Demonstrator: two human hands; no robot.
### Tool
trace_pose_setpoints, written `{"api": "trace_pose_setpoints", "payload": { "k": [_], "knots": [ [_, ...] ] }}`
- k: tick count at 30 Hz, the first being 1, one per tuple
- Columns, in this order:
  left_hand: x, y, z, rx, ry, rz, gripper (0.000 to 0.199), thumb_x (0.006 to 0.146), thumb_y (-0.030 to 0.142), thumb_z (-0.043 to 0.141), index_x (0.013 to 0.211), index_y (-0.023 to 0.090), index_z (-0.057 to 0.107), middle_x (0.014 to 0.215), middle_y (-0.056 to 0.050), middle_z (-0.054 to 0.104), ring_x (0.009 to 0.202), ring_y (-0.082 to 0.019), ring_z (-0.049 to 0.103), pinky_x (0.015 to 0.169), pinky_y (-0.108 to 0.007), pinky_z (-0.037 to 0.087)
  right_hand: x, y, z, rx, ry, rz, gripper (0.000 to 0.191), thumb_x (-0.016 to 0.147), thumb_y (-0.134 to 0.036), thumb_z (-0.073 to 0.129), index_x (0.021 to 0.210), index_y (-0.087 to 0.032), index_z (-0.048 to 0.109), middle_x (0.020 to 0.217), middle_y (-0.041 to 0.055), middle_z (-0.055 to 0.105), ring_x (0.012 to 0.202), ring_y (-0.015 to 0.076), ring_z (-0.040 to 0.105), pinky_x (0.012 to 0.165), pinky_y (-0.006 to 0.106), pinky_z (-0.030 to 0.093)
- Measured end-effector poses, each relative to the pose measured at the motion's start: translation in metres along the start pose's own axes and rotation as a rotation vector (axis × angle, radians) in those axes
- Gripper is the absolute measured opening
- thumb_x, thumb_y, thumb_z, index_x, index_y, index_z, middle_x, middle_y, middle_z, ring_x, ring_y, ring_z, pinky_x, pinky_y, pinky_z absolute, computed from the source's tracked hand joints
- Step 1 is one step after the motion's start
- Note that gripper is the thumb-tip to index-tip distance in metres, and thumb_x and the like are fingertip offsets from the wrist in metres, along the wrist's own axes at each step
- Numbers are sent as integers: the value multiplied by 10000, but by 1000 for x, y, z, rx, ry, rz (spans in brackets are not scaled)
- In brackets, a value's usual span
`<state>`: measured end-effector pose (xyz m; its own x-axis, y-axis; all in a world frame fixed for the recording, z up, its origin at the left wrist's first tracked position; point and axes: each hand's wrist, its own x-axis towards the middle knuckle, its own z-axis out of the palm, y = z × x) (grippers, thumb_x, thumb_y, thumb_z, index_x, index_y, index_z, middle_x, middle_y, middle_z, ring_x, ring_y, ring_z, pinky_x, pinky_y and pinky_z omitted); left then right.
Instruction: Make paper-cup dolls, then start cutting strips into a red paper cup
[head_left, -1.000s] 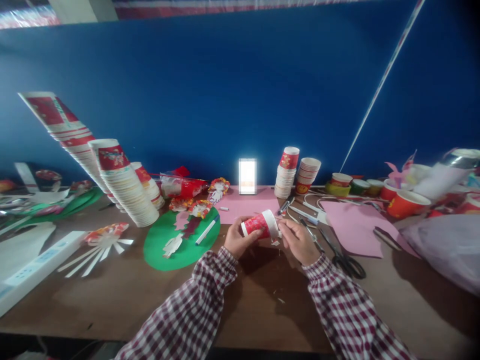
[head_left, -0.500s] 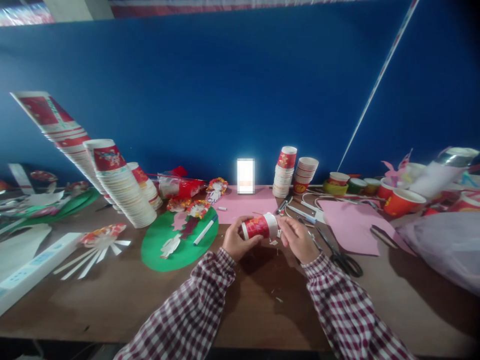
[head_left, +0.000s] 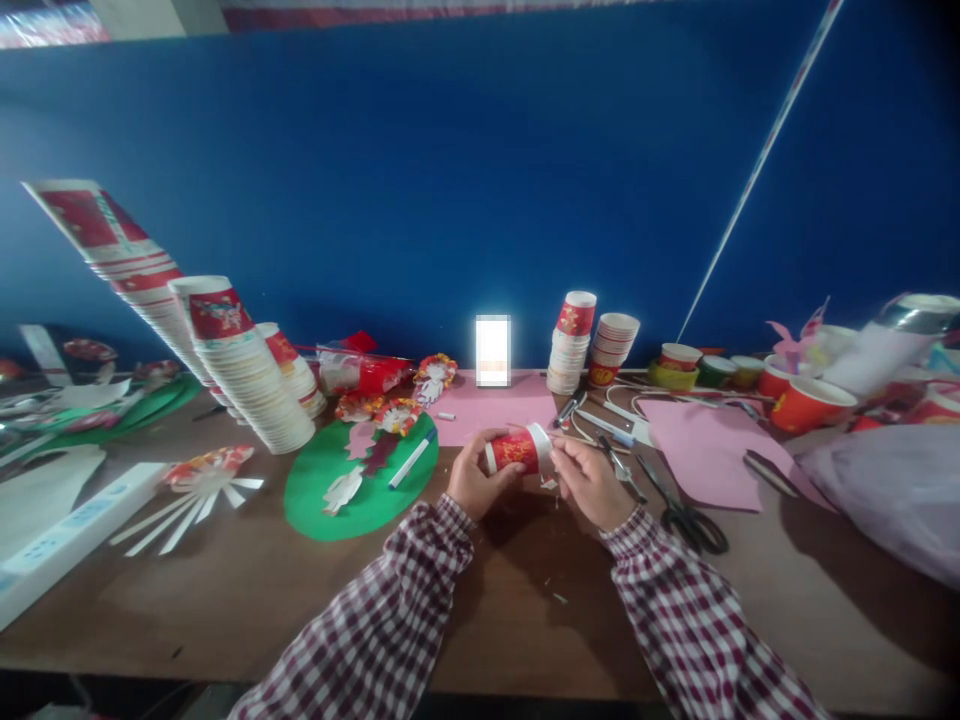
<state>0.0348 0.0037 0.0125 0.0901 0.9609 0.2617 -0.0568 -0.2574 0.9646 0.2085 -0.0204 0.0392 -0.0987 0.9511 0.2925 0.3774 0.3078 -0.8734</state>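
In the head view, my left hand (head_left: 480, 474) is wrapped round a red and white paper cup (head_left: 519, 452), which lies on its side above the table with its white end turned to the right. My right hand (head_left: 592, 480) is closed in a pinch right at that white end. What its fingertips hold, if anything, is too small to make out. Small paper scraps (head_left: 550, 482) show just below the cup. Black-handled scissors (head_left: 686, 522) lie to the right of my right hand.
Tall cup stacks (head_left: 251, 370) lean at the left, and shorter stacks (head_left: 568, 345) stand behind my hands. Paper cut-outs and a marker (head_left: 411, 460) lie on a green paper oval (head_left: 315, 500). Pink paper (head_left: 701, 460) and orange cups (head_left: 810, 405) are at the right; a white power strip (head_left: 82, 535) is far left.
My right hand has shifted slightly left and down along the cup's white end. The cup has turned a little in my left hand, its printed pattern showing differently.
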Motion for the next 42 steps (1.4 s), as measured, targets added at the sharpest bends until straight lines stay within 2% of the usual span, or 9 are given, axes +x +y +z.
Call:
{"api": "trace_pose_setpoints", "payload": {
  "k": [6,11,15,17,23,29,32,37,42],
  "knots": [
    [-5,11,2,86,12,58,456,542,235,788,975,226,649,1056,-72,613,996,-246,556,857,-328,444,1,0,-1,-26,88,55,270,809,-433,530,711,-186,580,424,-52,474,361,99,438,386,208,367],
    [-3,7,-1,108,-12,90,452,575,241,774,1005,241,635,1091,-70,603,1008,-247,553,858,-323,438,0,0,-4,-134,99,22,300,852,-398,471,940,-175,651,433,-28,531,399,143,522,454,243,426],
    [-3,6,-4,248,-55,194,433,647,287,728,1057,248,597,1116,-77,590,1049,-253,531,912,-360,412,1,-1,-6,-174,79,-22,353,893,-403,396,1015,-175,636,493,-5,585,461,161,576,519,258,454],
    [-3,7,-5,314,-62,256,424,669,304,712,1071,252,587,1116,-75,590,1059,-249,524,941,-371,392,1,-1,-7,-157,77,-16,353,904,-412,369,962,-186,635,496,-10,582,470,156,581,528,253,454],
    [-4,11,-5,359,-76,364,442,650,307,729,1070,240,607,1077,-81,611,1048,-242,535,945,-357,394,2,2,-6,-107,101,57,292,811,-457,530,696,-191,569,519,-3,586,440,142,549,434,231,419],
    [0,-1,-8,425,-86,480,449,673,322,713,1087,213,574,1074,-85,613,1028,-240,549,903,-400,438,3,1,-7,-134,114,7,298,868,-408,446,895,-188,645,705,42,678,516,156,605,518,249,470],
    [0,-5,-9,477,-76,533,456,692,309,701,1109,210,547,1082,-85,602,1039,-230,540,910,-407,440,3,3,-8,-62,55,31,340,897,-418,378,922,-192,632,586,13,633,493,157,598,534,257,474],
    [-2,-4,-8,523,-119,617,462,705,304,691,1130,214,532,1108,-99,562,1046,-222,533,898,-403,460,4,8,-8,54,56,115,318,802,-493,522,697,-196,564,525,-13,569,469,144,549,461,238,447],
    [-2,-4,-7,516,-129,649,460,712,287,688,1137,210,529,1109,-103,551,1040,-214,533,891,-393,470,5,5,-9,-66,90,109,327,823,-472,492,700,-187,593,495,-15,541,435,133,503,430,229,392]
  ]
}}
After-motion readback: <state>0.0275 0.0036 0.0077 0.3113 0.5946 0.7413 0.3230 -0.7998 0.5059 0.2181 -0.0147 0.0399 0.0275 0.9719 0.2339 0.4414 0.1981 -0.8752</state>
